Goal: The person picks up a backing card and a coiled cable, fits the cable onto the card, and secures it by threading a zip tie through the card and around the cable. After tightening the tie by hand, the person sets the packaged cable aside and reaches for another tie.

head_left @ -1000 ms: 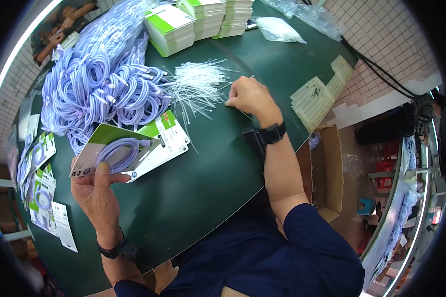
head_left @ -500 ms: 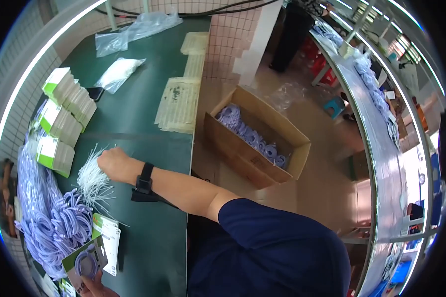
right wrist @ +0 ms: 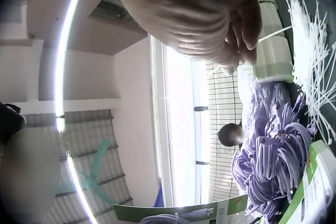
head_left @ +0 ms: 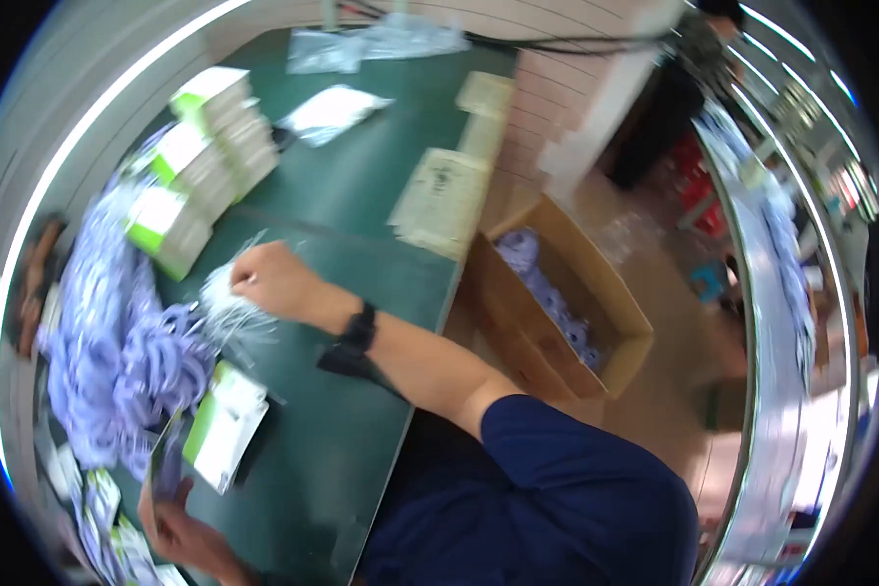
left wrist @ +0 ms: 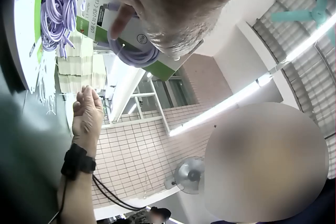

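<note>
My left hand (head_left: 181,527) grips a printed cardboard card (left wrist: 94,19) that carries a coiled lilac USB cable (left wrist: 137,56). In the head view this card stands nearly edge-on. My right hand (head_left: 278,278) is at the heap of thin white plastic ties (head_left: 232,317), its fingertips pinched together. From those fingers sticks out one white tie (right wrist: 275,33) in the right wrist view. Between the hands, flat on the table, lies a small stack of green and white cards (head_left: 227,425). To the left is a big pile of lilac cables (head_left: 117,361).
Tall stacks of cards (head_left: 190,166) stand at the back left, with a clear plastic bag (head_left: 332,112) beyond them. Yellowed tape sheets (head_left: 444,200) cover the table's right edge. A cardboard box (head_left: 610,332) holding cables sits on the floor. Packaged cables (head_left: 103,498) lie front left.
The head view has swung right, bringing the floor box into sight. My right hand has shifted from beside the ties to over them. The left hand keeps its card, now turned more edge-on.
</note>
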Tool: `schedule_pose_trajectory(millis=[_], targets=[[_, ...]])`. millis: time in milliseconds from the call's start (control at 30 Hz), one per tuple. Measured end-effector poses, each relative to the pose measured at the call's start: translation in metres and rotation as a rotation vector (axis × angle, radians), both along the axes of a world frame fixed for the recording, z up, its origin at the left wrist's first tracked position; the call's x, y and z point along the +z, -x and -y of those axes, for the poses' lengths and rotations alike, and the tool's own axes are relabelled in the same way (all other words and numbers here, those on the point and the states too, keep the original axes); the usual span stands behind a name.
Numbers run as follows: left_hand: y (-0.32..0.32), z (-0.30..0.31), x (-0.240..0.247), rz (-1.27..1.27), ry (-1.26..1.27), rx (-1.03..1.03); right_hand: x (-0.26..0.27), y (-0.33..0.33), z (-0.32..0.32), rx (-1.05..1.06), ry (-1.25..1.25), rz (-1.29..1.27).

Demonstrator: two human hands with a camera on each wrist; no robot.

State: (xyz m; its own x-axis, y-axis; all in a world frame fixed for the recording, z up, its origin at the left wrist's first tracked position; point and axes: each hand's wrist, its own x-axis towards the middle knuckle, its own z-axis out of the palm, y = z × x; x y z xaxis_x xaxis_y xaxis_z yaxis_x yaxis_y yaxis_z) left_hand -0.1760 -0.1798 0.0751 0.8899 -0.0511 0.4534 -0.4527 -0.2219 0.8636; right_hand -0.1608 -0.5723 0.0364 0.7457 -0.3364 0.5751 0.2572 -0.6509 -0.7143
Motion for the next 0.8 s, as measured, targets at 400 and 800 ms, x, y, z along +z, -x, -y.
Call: schedule_pose_trajectory(millis=[400,800], targets=[[0.01,0.043,0.017,0.462,-0.218,-0.285,0.041,0.035,-0.06,0.601,-0.672,0.083],[0.004,0.043,0.014,0.564,-0.376,-0.267,0.043,0.038,-0.075,0.814,-0.401,0.209]])
